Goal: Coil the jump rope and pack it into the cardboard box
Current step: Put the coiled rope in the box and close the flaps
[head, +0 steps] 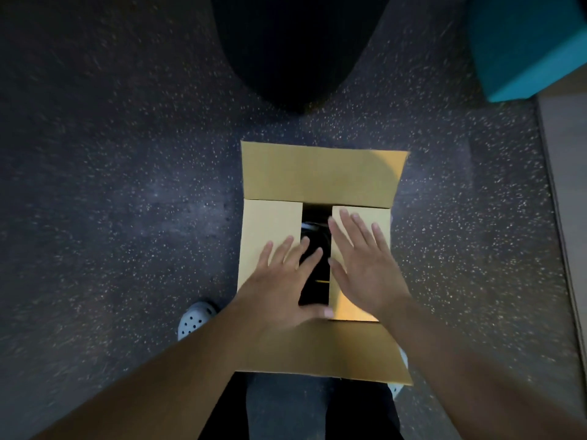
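Two hands [320,268] flat on cardboard box [320,176] flaps; dark contents inside

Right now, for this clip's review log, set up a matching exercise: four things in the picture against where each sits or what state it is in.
Things:
1. left hand
2. right hand
3. far flap of the cardboard box
4. teal block

Places or states:
A. upper right corner of the view, on the floor
B. flat on the right inner flap
C. folded outward, away from the person
D. fingers spread over the left inner flap and the dark gap

Pairs: 1-D, 2-B, 3-C, 4-A
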Demonstrator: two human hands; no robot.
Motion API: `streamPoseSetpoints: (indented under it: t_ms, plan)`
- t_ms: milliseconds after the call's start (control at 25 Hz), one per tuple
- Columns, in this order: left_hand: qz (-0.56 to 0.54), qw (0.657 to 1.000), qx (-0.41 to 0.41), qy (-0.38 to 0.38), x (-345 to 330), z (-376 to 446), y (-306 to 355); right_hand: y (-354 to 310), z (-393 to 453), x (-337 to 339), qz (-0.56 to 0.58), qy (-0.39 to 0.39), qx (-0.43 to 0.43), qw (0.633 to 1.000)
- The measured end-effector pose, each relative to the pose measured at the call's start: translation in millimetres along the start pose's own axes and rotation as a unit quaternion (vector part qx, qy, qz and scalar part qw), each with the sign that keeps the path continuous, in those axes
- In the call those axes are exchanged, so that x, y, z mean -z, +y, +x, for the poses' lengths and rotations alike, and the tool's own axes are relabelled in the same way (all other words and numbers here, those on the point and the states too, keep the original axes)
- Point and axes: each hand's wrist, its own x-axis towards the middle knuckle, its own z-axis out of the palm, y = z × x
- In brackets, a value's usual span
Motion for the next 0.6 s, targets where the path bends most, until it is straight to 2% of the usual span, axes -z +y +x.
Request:
streamPoseSetpoints:
  t_ms: [80,160,240,320,400,520,600]
  plan:
    - [0.010,0.996,-0.064,-0.057,0,-15,7,1,33,18,-0.017,0.045,0.002,0.999]
    - [0.058,0.987,-0.128,-0.078,-12,-24,11,3,70,34,-0.042,0.060,-0.005,0.997]
    - [0.122,0.973,-0.179,-0.077,-26,-24,9,5,100,44,-0.087,0.060,-0.017,0.994]
    - [0.163,0.965,-0.202,-0.042,-32,-22,7,3,117,50,-0.129,0.028,-0.041,0.990]
    - [0.172,0.969,-0.174,0.036,-29,-21,6,-2,117,52,-0.132,0.004,-0.059,0.990]
    - [0.169,0.967,-0.020,0.191,-13,-15,0,-8,85,58,-0.067,0.059,-0.047,0.995]
    - [0.173,0.956,0.049,0.231,0,-8,-3,-10,50,53,-0.027,0.075,-0.017,0.997]
